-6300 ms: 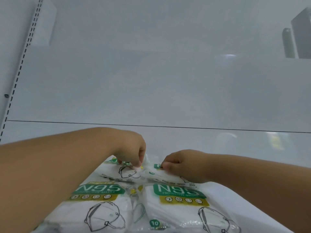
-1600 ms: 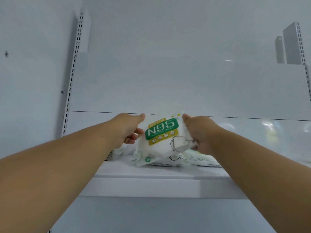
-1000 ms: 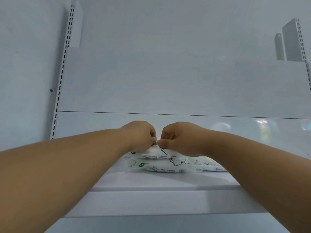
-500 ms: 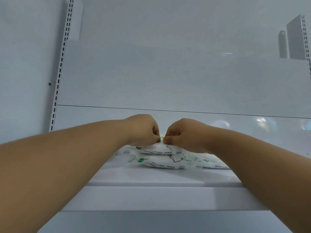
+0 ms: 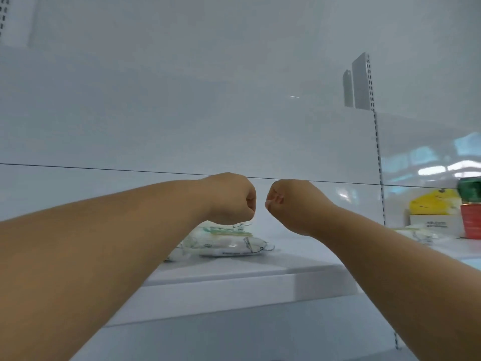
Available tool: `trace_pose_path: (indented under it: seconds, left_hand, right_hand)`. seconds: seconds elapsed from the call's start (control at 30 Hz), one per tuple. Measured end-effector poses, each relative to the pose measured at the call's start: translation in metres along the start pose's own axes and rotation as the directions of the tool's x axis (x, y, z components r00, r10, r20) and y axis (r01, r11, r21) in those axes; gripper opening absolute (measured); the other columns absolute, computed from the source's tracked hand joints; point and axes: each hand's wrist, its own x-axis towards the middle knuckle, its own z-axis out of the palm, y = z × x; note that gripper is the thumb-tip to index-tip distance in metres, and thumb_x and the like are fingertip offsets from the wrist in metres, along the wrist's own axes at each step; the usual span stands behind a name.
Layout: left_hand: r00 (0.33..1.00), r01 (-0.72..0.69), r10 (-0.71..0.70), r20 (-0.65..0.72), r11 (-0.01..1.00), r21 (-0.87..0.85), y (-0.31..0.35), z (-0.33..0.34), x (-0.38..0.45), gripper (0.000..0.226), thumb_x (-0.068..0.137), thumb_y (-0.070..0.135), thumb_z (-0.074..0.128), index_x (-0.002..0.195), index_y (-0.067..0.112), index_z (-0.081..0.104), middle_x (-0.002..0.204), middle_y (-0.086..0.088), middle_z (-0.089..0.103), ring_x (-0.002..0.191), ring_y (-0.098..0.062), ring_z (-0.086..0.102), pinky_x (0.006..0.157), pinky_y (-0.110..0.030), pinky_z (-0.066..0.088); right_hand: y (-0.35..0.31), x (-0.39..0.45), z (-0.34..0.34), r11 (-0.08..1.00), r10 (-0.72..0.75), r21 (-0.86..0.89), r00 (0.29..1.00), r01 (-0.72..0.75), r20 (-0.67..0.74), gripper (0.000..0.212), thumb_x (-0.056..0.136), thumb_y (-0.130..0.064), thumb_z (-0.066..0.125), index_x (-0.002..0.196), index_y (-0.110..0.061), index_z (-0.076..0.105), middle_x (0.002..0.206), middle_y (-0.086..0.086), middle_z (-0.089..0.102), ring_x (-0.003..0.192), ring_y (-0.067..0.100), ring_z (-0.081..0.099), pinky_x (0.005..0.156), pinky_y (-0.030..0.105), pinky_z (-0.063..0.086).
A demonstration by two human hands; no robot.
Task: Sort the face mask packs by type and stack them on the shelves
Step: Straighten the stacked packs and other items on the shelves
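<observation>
**Both fists raised above the stacked mask packs**

Two bare forearms are seen reaching forward from the lower corners of the view toward a white shelf (image 5: 260,276). The left hand (image 5: 229,198) is held with its fingers curled into a fist, and nothing is gripped in it. The right hand (image 5: 289,201) is likewise curled, with nothing held; the two fists are set close together, knuckle toward knuckle, with a narrow gap between them. Both are raised above the shelf surface.

Under the left hand, a stack of face mask packs (image 5: 226,243) is laid flat on the shelf, partly hidden behind the left forearm. White wrappers with green and yellow print can be made out; the number of packs cannot be told. The stack is not touched by either hand.

Farther right, past a perforated upright (image 5: 378,165), another flat pack (image 5: 416,231) is seen on the neighbouring shelf section, near a white box (image 5: 429,226), a yellow package (image 5: 433,203), a red container (image 5: 471,221) and a green item (image 5: 469,188). A white back panel (image 5: 182,113) closes the scene behind.
</observation>
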Motion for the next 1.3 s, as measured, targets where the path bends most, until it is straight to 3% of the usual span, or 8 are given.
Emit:
trace_pose_path:
  seconds: [0.27, 0.4, 0.63, 0.87, 0.97, 1.1, 1.2, 1.3]
  left_hand:
    - [0.993, -0.069, 0.067, 0.095, 0.998, 0.012, 0.134, 0.031, 0.096, 0.023, 0.096, 0.028, 0.053, 0.113, 0.028, 0.069, 0.112, 0.011, 0.067, 0.102, -0.013, 0.062, 0.087, -0.028, 0.051]
    - [0.977, -0.062, 0.058, 0.205, 0.998, 0.01, 0.195, 0.05, 0.152, 0.023, 0.096, 0.028, 0.055, 0.113, 0.03, 0.07, 0.107, 0.013, 0.069, 0.091, -0.005, 0.061, 0.076, -0.024, 0.046]
    - [0.944, -0.006, -0.002, 0.329, 1.0, 0.022, 0.257, 0.094, 0.223, 0.025, 0.099, 0.028, 0.053, 0.118, 0.02, 0.068, 0.083, 0.011, 0.065, 0.098, -0.016, 0.067, 0.069, -0.022, 0.046]
    - [0.905, 0.258, -0.221, 0.365, 0.965, -0.056, 0.257, 0.13, 0.241, 0.06, 0.102, 0.06, 0.029, 0.112, 0.016, 0.068, 0.11, -0.002, 0.071, 0.09, -0.022, 0.066, 0.094, -0.035, 0.051]
    - [0.888, 0.442, -0.332, 0.318, 0.808, -0.391, 0.25, 0.129, 0.24, 0.065, 0.1, 0.066, 0.027, 0.114, 0.013, 0.062, 0.11, -0.005, 0.065, 0.084, -0.027, 0.071, 0.092, -0.041, 0.056]
    - [0.829, 0.54, -0.398, 0.392, 0.39, -0.746, 0.241, 0.121, 0.232, 0.056, 0.1, 0.054, 0.05, 0.126, 0.005, 0.048, 0.12, -0.02, 0.057, 0.081, -0.036, 0.073, 0.079, -0.043, 0.061]
    - [0.878, 0.375, -0.392, 0.276, 0.202, -0.905, 0.236, 0.105, 0.228, 0.03, 0.096, 0.02, 0.066, 0.119, 0.002, 0.06, 0.117, -0.016, 0.065, 0.085, -0.03, 0.072, 0.08, -0.04, 0.061]
    - [0.878, 0.178, -0.474, 0.072, 0.182, -0.967, 0.229, 0.089, 0.225, 0.062, 0.087, -0.005, 0.071, 0.14, 0.015, 0.048, 0.127, -0.012, 0.061, 0.098, -0.024, 0.068, 0.074, -0.031, 0.057]
  right_hand:
    - [0.151, -0.008, -0.043, 0.991, 0.029, -0.128, 0.999, -0.025, 0.032, 0.016, 0.096, -0.023, 0.049, 0.092, -0.02, 0.064, 0.089, -0.006, 0.064, 0.085, 0.017, 0.058, 0.068, 0.028, 0.047]
    - [0.241, 0.002, -0.06, 0.986, 0.046, -0.16, 0.996, -0.033, 0.073, 0.02, 0.097, -0.031, 0.057, 0.111, -0.021, 0.066, 0.114, -0.005, 0.066, 0.108, 0.017, 0.06, 0.089, 0.029, 0.049]
    - [0.353, 0.02, -0.056, 0.905, 0.285, -0.418, 0.843, -0.08, 0.456, 0.072, 0.093, -0.064, 0.05, 0.147, -0.018, 0.042, 0.146, 0.006, 0.049, 0.132, 0.027, 0.047, 0.102, 0.036, 0.038]
    - [0.368, 0.027, -0.046, 0.98, 0.157, -0.175, 0.899, -0.092, 0.41, 0.048, 0.094, -0.055, 0.055, 0.121, -0.017, 0.062, 0.115, 0.002, 0.064, 0.11, 0.022, 0.057, 0.091, 0.034, 0.045]
    - [0.369, 0.028, -0.043, 0.99, 0.141, -0.018, 0.935, -0.143, 0.327, 0.039, 0.094, -0.052, 0.058, 0.112, -0.018, 0.065, 0.101, -0.003, 0.063, 0.099, 0.019, 0.058, 0.086, 0.032, 0.047]
    - [0.368, 0.025, -0.047, 0.903, 0.14, 0.371, 0.965, -0.216, 0.22, 0.027, 0.091, -0.045, 0.065, 0.095, -0.018, 0.065, 0.082, -0.004, 0.06, 0.074, 0.014, 0.054, 0.065, 0.028, 0.044]
    - [0.363, 0.02, -0.05, 0.865, 0.014, 0.501, 0.998, -0.039, 0.053, 0.02, 0.09, -0.043, 0.067, 0.094, -0.023, 0.067, 0.093, -0.004, 0.068, 0.07, 0.009, 0.056, 0.059, 0.022, 0.042]
    - [0.357, 0.019, -0.055, 0.757, 0.016, 0.649, 0.99, 0.081, -0.142, 0.025, 0.093, -0.037, 0.065, 0.114, -0.024, 0.064, 0.134, -0.004, 0.058, 0.103, 0.006, 0.057, 0.071, 0.011, 0.042]
